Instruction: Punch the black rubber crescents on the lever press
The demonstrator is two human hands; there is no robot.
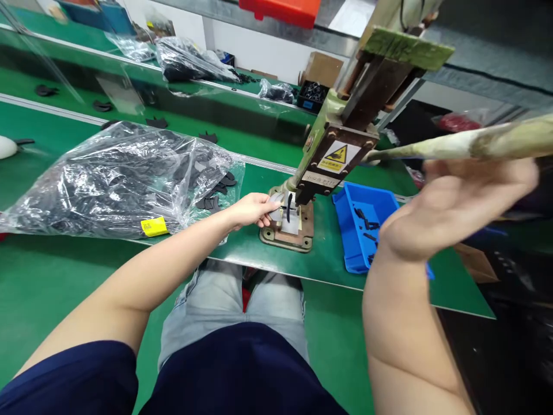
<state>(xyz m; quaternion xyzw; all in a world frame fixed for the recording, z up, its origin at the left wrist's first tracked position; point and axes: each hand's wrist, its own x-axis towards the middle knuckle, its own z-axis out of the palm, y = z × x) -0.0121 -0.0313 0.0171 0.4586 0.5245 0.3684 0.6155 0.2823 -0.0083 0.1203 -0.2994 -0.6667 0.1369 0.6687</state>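
My left hand (253, 210) pinches a grey curved piece (275, 206) at the base of a green hand press (322, 147). A slim black strip (289, 208) stands over the pale plate (290, 223) on that base, just below the ram. At the right, my right hand (453, 202) is raised against the long lever (488, 140) of the press. It looks closed on the lever from below, though motion blurs it and the fingers are partly hidden.
Left of the press lies a large clear bag (116, 178) of dark curved pieces, some spilling from its mouth. A blue bin (352, 230) with small black parts stands right of the press. Behind runs a green belt (242, 124) with scattered dark pieces.
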